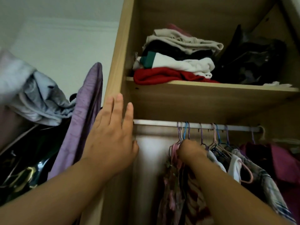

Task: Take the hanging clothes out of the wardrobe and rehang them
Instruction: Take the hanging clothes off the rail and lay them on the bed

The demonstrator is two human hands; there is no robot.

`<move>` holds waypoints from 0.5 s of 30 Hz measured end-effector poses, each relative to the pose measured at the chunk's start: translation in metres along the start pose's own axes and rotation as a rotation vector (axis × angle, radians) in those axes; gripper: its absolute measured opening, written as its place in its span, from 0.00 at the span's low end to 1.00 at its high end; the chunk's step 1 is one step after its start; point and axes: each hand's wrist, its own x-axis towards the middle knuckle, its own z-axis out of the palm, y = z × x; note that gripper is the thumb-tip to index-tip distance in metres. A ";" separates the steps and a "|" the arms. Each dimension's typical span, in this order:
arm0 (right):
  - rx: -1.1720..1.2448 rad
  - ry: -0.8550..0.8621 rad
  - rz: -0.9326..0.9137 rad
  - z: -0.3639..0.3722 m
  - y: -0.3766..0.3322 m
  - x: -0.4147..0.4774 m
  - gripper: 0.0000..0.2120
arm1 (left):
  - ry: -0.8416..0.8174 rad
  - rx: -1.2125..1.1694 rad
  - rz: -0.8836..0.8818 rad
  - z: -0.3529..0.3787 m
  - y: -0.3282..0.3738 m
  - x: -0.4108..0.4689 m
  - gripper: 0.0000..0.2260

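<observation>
Our left hand lies flat, fingers straight, on the wardrobe's side at left. Our right hand curls round hangers under the rail, where the clothes hang. Farther up, a folded pile sits on the shelf; purple cloth hangs left.

Your body, two entries.

1. Your left hand: bare. The back of the hand faces the camera, with faint tendon lines across it and short, plain nails on the fingertips. Your left forearm: bare along all that shows.
2. Your right hand: bare, slightly blurred, details hard to read. Your right forearm: bare along all that shows.
</observation>
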 end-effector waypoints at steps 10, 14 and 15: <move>0.109 0.168 -0.016 0.014 0.017 0.020 0.11 | 0.014 0.019 -0.012 0.004 -0.001 0.000 0.38; 0.121 0.229 -0.082 0.010 0.026 0.019 0.14 | 0.015 0.020 -0.005 0.002 -0.001 0.000 0.37; 0.128 0.249 -0.095 0.008 0.029 0.019 0.15 | 0.011 0.021 -0.006 0.002 -0.001 0.000 0.37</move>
